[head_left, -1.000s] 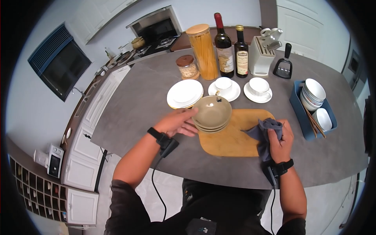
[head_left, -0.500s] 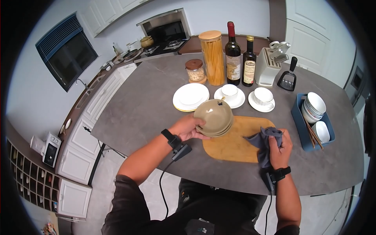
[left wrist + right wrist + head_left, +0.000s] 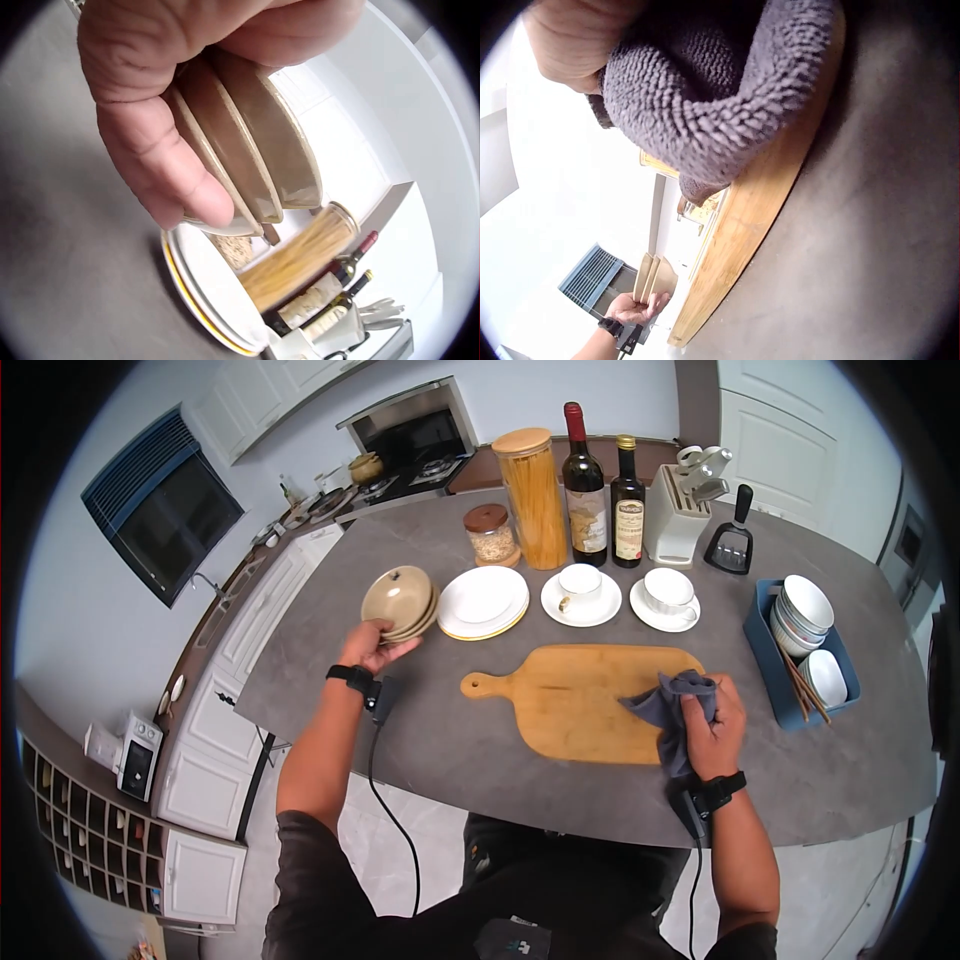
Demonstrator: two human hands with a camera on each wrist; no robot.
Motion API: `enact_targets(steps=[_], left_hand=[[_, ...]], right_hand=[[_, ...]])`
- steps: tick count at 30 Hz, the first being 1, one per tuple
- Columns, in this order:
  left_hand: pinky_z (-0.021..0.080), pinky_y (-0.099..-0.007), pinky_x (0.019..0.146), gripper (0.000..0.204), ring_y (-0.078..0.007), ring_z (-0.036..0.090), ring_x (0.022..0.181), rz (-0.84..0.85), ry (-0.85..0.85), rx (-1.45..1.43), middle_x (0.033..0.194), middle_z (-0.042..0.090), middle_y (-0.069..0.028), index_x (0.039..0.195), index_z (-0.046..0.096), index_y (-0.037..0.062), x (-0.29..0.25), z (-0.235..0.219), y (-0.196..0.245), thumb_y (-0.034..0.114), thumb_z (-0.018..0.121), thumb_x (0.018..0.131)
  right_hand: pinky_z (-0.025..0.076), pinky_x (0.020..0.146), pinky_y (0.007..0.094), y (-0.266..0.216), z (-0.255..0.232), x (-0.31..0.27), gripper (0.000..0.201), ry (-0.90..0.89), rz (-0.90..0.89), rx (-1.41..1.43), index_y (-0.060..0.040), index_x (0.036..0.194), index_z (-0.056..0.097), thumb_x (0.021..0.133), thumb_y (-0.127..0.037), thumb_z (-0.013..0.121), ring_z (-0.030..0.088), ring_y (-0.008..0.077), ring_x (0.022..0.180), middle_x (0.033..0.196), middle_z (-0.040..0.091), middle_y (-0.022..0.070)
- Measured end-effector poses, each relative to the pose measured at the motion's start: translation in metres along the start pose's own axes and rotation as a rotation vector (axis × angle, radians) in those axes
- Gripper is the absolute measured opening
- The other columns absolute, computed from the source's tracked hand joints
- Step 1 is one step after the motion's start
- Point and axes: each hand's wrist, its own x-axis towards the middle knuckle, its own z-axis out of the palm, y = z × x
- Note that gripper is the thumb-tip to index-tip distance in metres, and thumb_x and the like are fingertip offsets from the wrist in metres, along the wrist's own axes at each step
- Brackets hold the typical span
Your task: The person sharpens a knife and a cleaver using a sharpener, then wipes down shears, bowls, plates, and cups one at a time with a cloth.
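My left hand (image 3: 372,647) grips a stack of three beige bowls (image 3: 398,600) at the left of the table, beside the white plates (image 3: 483,601). In the left wrist view the fingers (image 3: 161,157) curl under the tilted bowls (image 3: 247,142), which look raised off the table. My right hand (image 3: 716,728) holds a bunched grey cloth (image 3: 672,710) at the right end of the wooden cutting board (image 3: 590,705). The cloth (image 3: 697,112) fills the upper part of the right wrist view and hides most of that hand's fingers.
Two white cups on saucers (image 3: 580,610) stand behind the board. Further back are an oat jar (image 3: 491,540), a pasta jar (image 3: 533,500), two bottles (image 3: 586,500), a knife block (image 3: 677,520) and a black spatula (image 3: 730,548). A blue bin (image 3: 789,695) with bowls and chopsticks stands right.
My left hand has carried the bowls leftward from over the board to left of the plates, uncovering the board's handle. My right hand stays on the cloth.
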Motion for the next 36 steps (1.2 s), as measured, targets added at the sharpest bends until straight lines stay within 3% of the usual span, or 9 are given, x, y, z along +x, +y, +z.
enact_targets(steps=[4,13,21,27,29,30,32,33,36], left_hand=[[0.069,-0.0566,0.088,0.047,-0.0464,0.068,0.114,0.021,0.193,-0.011,0.136,0.056,-0.0312,0.149,0.032,-0.009,0.018,-0.019,0.007,-0.001,0.04,0.103],[0.07,-0.0519,0.085,0.05,-0.0534,0.066,0.113,-0.086,0.256,-0.063,0.139,0.054,-0.033,0.151,0.032,-0.0082,0.062,-0.038,0.009,0.002,0.04,0.103],[0.071,-0.0488,0.08,0.049,-0.0533,0.068,0.108,-0.069,0.266,-0.036,0.136,0.056,-0.033,0.151,0.033,-0.0077,0.078,-0.036,0.016,0.007,0.041,0.105],[0.067,-0.0541,0.088,0.054,-0.0507,0.067,0.113,-0.034,0.3,-0.064,0.14,0.054,-0.03,0.153,0.033,-0.0038,0.069,-0.035,0.012,0.027,0.047,0.111],[0.065,-0.0565,0.091,0.069,-0.0494,0.066,0.113,0.052,0.156,-0.007,0.145,0.05,-0.0298,0.155,0.03,-0.0019,0.061,-0.042,0.01,0.043,0.054,0.109],[0.065,-0.0565,0.091,0.069,-0.0494,0.066,0.113,0.052,0.157,-0.004,0.145,0.05,-0.0298,0.155,0.03,-0.0019,0.056,-0.045,0.008,0.043,0.054,0.109],[0.065,-0.0557,0.087,0.087,-0.0468,0.067,0.108,0.06,0.356,0.013,0.137,0.051,-0.027,0.154,0.027,-0.0071,0.037,-0.042,0.004,0.056,0.061,0.103],[0.065,-0.0557,0.087,0.087,-0.0468,0.067,0.108,0.061,0.352,0.02,0.137,0.051,-0.027,0.154,0.027,-0.0071,0.03,-0.046,0.001,0.056,0.061,0.103],[0.065,-0.0553,0.084,0.098,-0.0435,0.067,0.101,0.051,0.282,0.17,0.116,0.047,-0.0185,0.147,0.027,-0.0176,0.006,-0.058,-0.014,0.057,0.068,0.098]], right_hand=[[0.052,0.081,0.0335,-0.002,-0.002,0.001,0.013,-0.026,0.047,0.012,0.0028,0.101,0.074,0.091,-0.004,0.07,0.067,0.0275,0.088,0.096,0.067,0.0131],[0.051,0.081,0.0334,0.003,0.003,0.003,0.013,-0.032,0.044,0.004,0.003,0.102,0.074,0.091,-0.003,0.07,0.067,0.0273,0.088,0.096,0.067,0.0128],[0.051,0.081,0.0333,0.006,0.007,0.003,0.013,-0.042,0.057,0.011,0.0023,0.102,0.075,0.091,-0.003,0.07,0.067,0.0263,0.088,0.096,0.067,0.0125],[0.051,0.082,0.0332,0.005,0.007,0.003,0.013,-0.053,0.046,-0.002,0.0023,0.102,0.074,0.091,-0.001,0.069,0.067,0.0266,0.089,0.097,0.067,0.0127],[0.051,0.082,0.0332,0.005,0.007,0.003,0.013,-0.057,0.046,-0.005,0.0023,0.102,0.074,0.091,-0.001,0.069,0.067,0.0268,0.09,0.097,0.067,0.0127],[0.051,0.082,0.0332,0.006,0.007,0.003,0.013,-0.05,0.046,-0.001,0.0023,0.102,0.074,0.091,-0.002,0.069,0.067,0.0268,0.09,0.097,0.067,0.0126],[0.051,0.082,0.0332,0.005,0.006,0.002,0.013,-0.038,0.05,0.004,0.0024,0.102,0.074,0.091,-0.002,0.069,0.067,0.0269,0.09,0.097,0.067,0.0126],[0.051,0.082,0.0333,0.003,0.005,0.003,0.013,-0.041,0.043,-0.005,0.0025,0.102,0.074,0.091,-0.002,0.069,0.067,0.0272,0.09,0.097,0.067,0.0128],[0.051,0.082,0.0335,0.003,0.004,0.002,0.014,-0.054,0.054,0.004,0.0027,0.101,0.074,0.09,-0.002,0.068,0.067,0.0281,0.09,0.098,0.067,0.0132]])
